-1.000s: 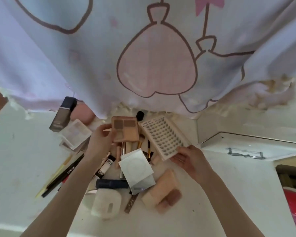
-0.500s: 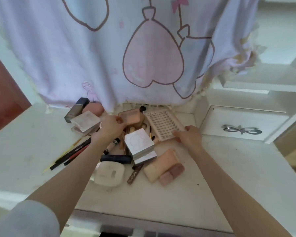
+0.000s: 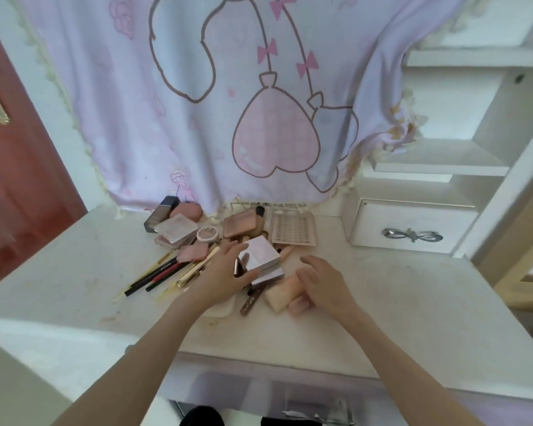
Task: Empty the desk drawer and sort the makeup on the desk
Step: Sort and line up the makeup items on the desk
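Observation:
A heap of makeup lies on the white desk [image 3: 382,302] below a hanging cloth. My left hand [image 3: 225,275] is spread against the left side of a white square compact [image 3: 260,252] that sits on another box. Fingers apart, my right hand [image 3: 323,281] hovers over a peach sponge block [image 3: 279,295] and holds nothing. Behind them lie a pink palette [image 3: 240,226], a lash tray [image 3: 293,230], a round compact [image 3: 208,233] and stacked pale compacts [image 3: 176,229]. Pencils [image 3: 157,273] and gold tubes [image 3: 194,272] fan out to the left. The desk drawer [image 3: 259,395] stands open below the front edge.
A lilac cloth with heart balloons [image 3: 228,103] hangs behind the heap. A small white drawer with a silver bow handle [image 3: 410,235] and white shelves [image 3: 443,161] stand at the right. A red door [image 3: 19,179] is at the left. A dark foundation bottle [image 3: 162,213] lies at the back.
My left hand let go of the pink palette and my right hand released the lash tray. Both drew back toward me onto the nearer items. The view tilted up.

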